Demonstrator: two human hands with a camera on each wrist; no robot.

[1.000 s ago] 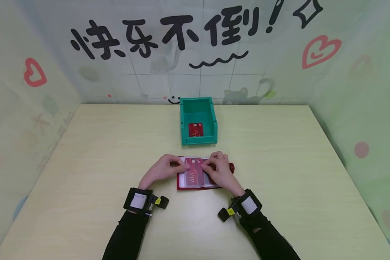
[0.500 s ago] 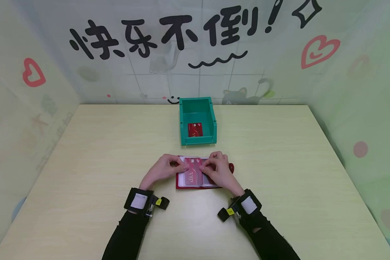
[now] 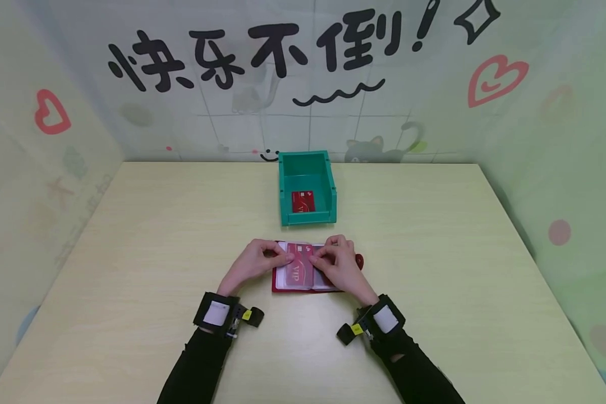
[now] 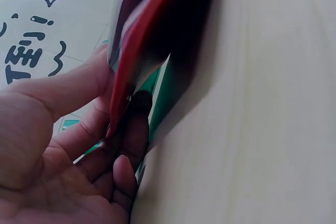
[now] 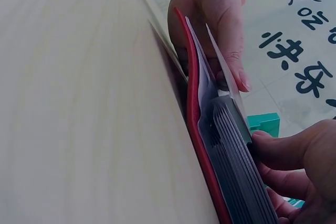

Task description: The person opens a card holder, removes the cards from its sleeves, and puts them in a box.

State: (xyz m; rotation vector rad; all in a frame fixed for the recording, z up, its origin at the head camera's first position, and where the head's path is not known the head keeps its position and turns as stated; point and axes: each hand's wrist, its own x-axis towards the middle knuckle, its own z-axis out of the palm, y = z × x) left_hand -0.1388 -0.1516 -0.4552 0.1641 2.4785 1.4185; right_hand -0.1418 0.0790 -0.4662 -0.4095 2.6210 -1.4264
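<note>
Your left hand [image 3: 255,261] is pinching the left edge of the red card holder [image 3: 321,280] over the worktop [image 3: 156,252], near the teal bin [image 3: 308,219]; a VIP card [image 3: 299,268] is showing between; your right hand [image 3: 342,267] is pinching pages [image 5: 236,166].

You have open tabletop [image 3: 464,247] running wide to either side. Your left hand [image 3: 255,261] and right hand [image 3: 344,268] block both ends of the red card holder [image 3: 320,282]; from your side, the left wrist camera [image 3: 254,316] and right wrist camera [image 3: 345,334] jut inward, narrowing the lane between them. Beyond the holder, a thin strip separates it from the green bin [image 3: 310,217], whose walls bar low sideways passes, though you can enter from above. Behind, the backdrop [image 3: 171,134] stops your reach.
</note>
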